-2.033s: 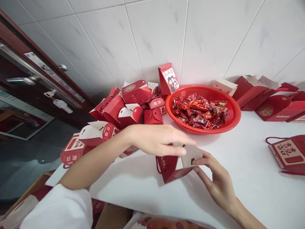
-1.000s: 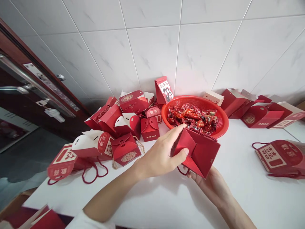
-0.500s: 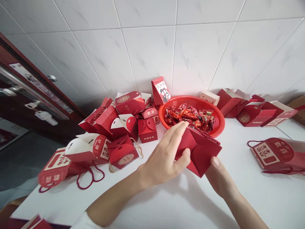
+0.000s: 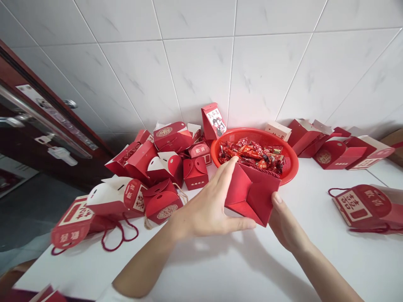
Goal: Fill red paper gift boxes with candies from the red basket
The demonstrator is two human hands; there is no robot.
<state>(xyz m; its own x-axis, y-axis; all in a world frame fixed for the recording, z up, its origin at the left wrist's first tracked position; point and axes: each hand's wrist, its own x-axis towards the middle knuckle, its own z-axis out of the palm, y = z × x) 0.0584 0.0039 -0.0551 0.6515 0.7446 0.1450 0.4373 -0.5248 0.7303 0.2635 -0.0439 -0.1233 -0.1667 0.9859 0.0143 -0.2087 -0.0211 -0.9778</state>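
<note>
A red paper box [image 4: 252, 191] is held up in front of me over the white table, its folded inner side facing me and a dark red cord along its far edge. My left hand [image 4: 210, 205] grips its left side, thumb along the lower edge and fingers behind. On the right side, my right hand [image 4: 285, 218] holds the box with the thumb on its edge, the other fingers partly hidden. Just behind the box stands a red plastic basket [image 4: 291, 167] with red-wrapped sweets [image 4: 252, 153] in it.
Several red boxes [image 4: 166, 209] crowd the left of the white table [image 4: 201, 268]. More boxes [image 4: 338, 153] line the wall at the right, and a corded box [image 4: 368, 205] lies at the right. A dark door with keys [image 4: 61, 154] is at far left.
The red box has tilted and moved slightly left, showing more of its inside. My left thumb has shifted from its inner face down to the lower edge.
</note>
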